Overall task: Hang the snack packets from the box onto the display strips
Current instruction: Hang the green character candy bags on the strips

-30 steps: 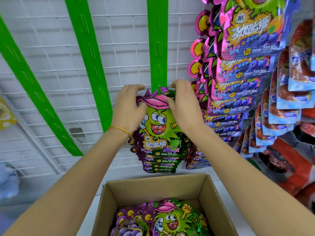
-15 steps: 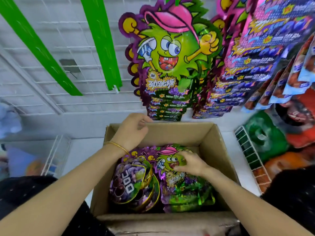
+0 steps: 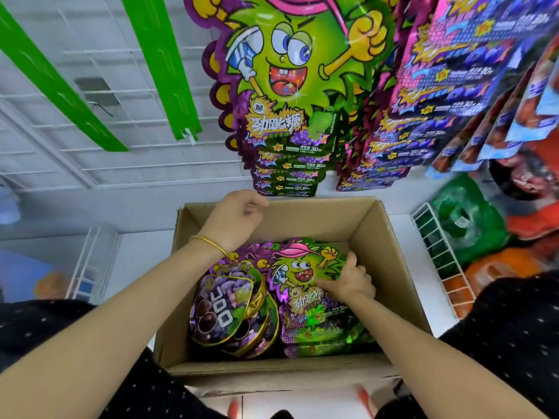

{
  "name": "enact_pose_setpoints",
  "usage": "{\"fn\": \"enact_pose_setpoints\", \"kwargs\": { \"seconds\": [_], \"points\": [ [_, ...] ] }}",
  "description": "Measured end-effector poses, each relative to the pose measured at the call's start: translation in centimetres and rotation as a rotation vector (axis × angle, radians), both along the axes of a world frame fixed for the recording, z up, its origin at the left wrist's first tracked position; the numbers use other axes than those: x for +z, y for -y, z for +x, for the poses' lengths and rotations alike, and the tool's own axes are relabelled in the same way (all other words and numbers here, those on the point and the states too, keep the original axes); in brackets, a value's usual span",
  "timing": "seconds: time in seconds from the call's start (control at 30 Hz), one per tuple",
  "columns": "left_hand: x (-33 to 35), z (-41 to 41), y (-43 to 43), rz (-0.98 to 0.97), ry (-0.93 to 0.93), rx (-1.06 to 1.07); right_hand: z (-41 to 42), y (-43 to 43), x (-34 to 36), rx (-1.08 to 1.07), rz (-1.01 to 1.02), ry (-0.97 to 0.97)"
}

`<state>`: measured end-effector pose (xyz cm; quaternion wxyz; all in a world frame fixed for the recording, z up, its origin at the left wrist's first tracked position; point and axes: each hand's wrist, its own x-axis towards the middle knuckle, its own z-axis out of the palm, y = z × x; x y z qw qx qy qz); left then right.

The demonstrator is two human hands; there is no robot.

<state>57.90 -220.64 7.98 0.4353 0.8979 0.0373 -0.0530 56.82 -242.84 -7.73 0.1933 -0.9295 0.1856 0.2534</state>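
A white wire wall (image 3: 90, 164) fills the back. Right in front of you, a stack of green packets (image 3: 290, 86) hangs on it, one over the other. Each has a funny green monster on the front. Just beside them, on your right, hang pink packets (image 3: 438, 71), with more bags past those. Two green strips (image 3: 163, 71) slant down the wall on your left.

Below the hanging stack sits the brown box (image 3: 390, 267), open at the top. On its right side lies a pile of the same monster packets. The top packet (image 3: 305, 267) lies flat, face up. On the left side of the box lie round purple packets (image 3: 220, 309), leaning on each other.

Your right hand (image 3: 351, 279) is down in the box. It grips the top packet at its right edge, with the thumb across the front and the fingers curled at the edge. Your left hand (image 3: 233, 222) hangs over the back of the box, just under the hanging stack. Its fingers are loosely curled and it holds nothing. A thin gold bangle (image 3: 208, 241) sits on your left wrist.
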Motion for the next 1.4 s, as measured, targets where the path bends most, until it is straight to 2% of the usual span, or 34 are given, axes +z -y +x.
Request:
{"fn": "enact_pose_setpoints", "kwargs": {
  "seconds": [0.13, 0.4, 0.57, 0.63, 0.7, 0.87, 0.93, 1.03, 1.17, 1.3, 1.4],
  "points": [
    [-0.2, -0.2, 0.4, 0.002, -0.005, 0.006, 0.0, 0.2, 0.3, -0.090, 0.040, 0.010],
    [-0.4, -0.5, 0.4, -0.006, -0.013, 0.003, -0.6, -0.7, 0.1, -0.218, 0.265, -0.011],
    [-0.5, -0.6, 0.3, 0.000, -0.019, 0.009, -1.3, -1.5, 0.7, -0.129, 0.089, -0.061],
    [-0.5, -0.5, 0.3, 0.004, -0.017, 0.010, -1.8, -2.1, 0.8, -0.107, 0.089, -0.090],
    [-0.6, -0.6, 0.4, 0.002, -0.020, 0.010, -2.0, -2.6, 0.5, -0.164, 0.147, -0.096],
    [-0.7, -0.4, 0.2, 0.007, -0.021, 0.006, -1.0, -2.2, 1.0, -0.472, 0.391, -0.054],
    [-0.6, -0.4, 0.3, 0.010, -0.030, 0.011, -0.4, -1.2, 1.2, -0.424, 0.450, -0.040],
    [-0.9, -0.3, 0.3, 0.006, -0.064, 0.008, 0.4, 1.0, 2.0, -0.384, 0.661, -0.032],
    [-0.9, -0.3, 0.5, 0.045, -0.083, -0.009, 1.3, 3.6, 5.8, -0.144, 0.880, -0.055],
    [-0.3, -0.5, 0.6, -0.046, -0.102, -0.029, 2.1, 4.6, 8.3, 0.000, 1.003, -0.009],
    [-0.3, 0.0, 0.3, -0.090, -0.093, 0.020, 2.0, 4.3, 9.1, 0.009, 1.079, 0.006]
  ]
}}
